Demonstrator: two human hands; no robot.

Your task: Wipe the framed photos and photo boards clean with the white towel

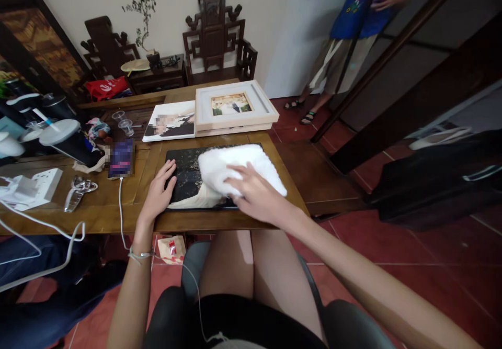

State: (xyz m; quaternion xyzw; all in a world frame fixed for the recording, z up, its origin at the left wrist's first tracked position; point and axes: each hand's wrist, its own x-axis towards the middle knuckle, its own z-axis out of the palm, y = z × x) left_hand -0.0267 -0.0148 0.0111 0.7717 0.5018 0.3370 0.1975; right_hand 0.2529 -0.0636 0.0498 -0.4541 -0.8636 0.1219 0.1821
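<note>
A dark, glossy photo panel [184, 168] lies flat on the wooden table in front of me, with a pale, dress-like shape along its lower edge. On its right half rests a thick, fluffy white cloth [245, 158], which hides much of the picture. My right hand [254, 189] is on the cloth, its fingers bent into the fabric and pressing it against the panel. At the panel's left edge lies my left hand [160, 189], palm down with fingers stretched out, touching the rim and holding nothing.
Behind the panel are a framed photo [235, 103] and a white photo board [170, 121]. To the left sit a phone [121, 159] on a cable, a power strip [37, 189], a clear clip [79, 193] and a lidded cup [65, 139]. A person [353, 30] stands beyond the table.
</note>
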